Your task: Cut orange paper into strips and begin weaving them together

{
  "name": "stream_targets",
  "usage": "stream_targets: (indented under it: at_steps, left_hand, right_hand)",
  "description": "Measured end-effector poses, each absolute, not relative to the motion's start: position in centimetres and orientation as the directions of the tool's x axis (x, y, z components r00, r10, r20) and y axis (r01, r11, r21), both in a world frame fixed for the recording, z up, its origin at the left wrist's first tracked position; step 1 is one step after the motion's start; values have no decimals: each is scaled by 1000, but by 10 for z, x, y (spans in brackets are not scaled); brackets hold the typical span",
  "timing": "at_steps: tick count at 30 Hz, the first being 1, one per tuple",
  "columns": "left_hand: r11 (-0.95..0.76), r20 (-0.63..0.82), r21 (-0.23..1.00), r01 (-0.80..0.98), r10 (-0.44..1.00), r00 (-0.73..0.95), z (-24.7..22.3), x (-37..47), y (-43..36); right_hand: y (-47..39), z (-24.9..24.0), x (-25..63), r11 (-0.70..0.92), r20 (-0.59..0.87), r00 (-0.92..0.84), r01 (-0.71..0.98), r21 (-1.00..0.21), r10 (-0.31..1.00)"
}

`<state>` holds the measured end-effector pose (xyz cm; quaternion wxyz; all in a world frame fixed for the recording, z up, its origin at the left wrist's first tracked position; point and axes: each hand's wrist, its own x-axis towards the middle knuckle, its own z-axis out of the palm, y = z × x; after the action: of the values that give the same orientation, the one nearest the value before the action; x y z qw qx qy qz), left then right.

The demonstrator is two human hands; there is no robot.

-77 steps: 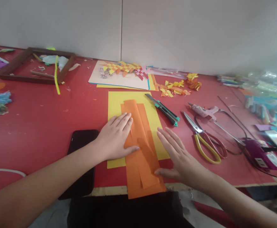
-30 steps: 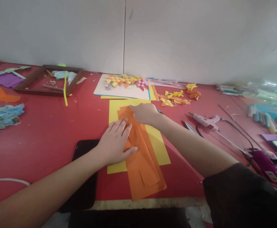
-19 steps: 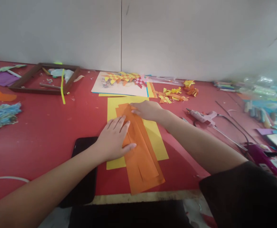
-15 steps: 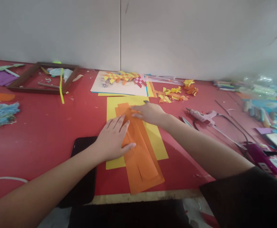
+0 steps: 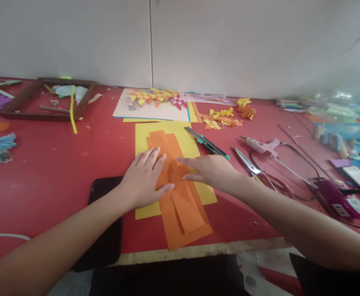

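Folded orange paper [image 5: 186,205] lies over a yellow sheet [image 5: 206,191] on the red table. My left hand [image 5: 144,176] rests flat on the orange paper's left side, its fingers spread. Over the paper's right side is my right hand [image 5: 212,169], index finger and thumb apart with their tips at the fold; its other fingers are curled under and partly hidden. A green and black utility knife [image 5: 207,143] lies just beyond my right hand, across the yellow sheet's edge.
Scissors [image 5: 250,162], a pink glue gun [image 5: 263,147] and a purple box [image 5: 342,199] lie to the right. Woven paper strips [image 5: 155,97] and paper scraps [image 5: 221,119] are at the back. A dark tablet-like slab [image 5: 104,230] sits by my left forearm; a brown frame [image 5: 34,116] is farther left.
My right hand has slid down along the orange paper toward me and to the right, uncovering the utility knife and scissors. The paper's folded flap has shifted slightly; my left hand stays nearly in place.
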<state>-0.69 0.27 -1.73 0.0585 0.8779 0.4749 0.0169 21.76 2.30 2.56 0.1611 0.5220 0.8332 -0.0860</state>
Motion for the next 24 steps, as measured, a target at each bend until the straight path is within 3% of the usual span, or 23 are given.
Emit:
stream_targets:
  at_steps: [9,15,18,20,22,24]
  left_hand:
    - [-543,-15,104,833,837,547,-18,-8,1]
    - [-556,3,67,828,830,557,-20,-6,0]
    - [-554,39,76,829,832,553,-24,-6,-1]
    - [-557,80,109,823,831,551,-25,-8,-1]
    - [-607,136,159,779,795,591,-25,-10,0]
    - [-722,189,207,660,691,698,-21,-11,1]
  right_hand:
    - [-26,20,240,513,-354,-483,859,-13,801]
    - [-33,39,254,529,-374,-577,816,-233,726]
    - [-6,39,264,427,-248,-537,819,-384,807]
    - [19,27,270,305,-23,-326,905,-295,945]
    - [43,10,274,211,199,-183,968,-132,963]
    - [61,-7,276,191,199,-178,980,-51,964]
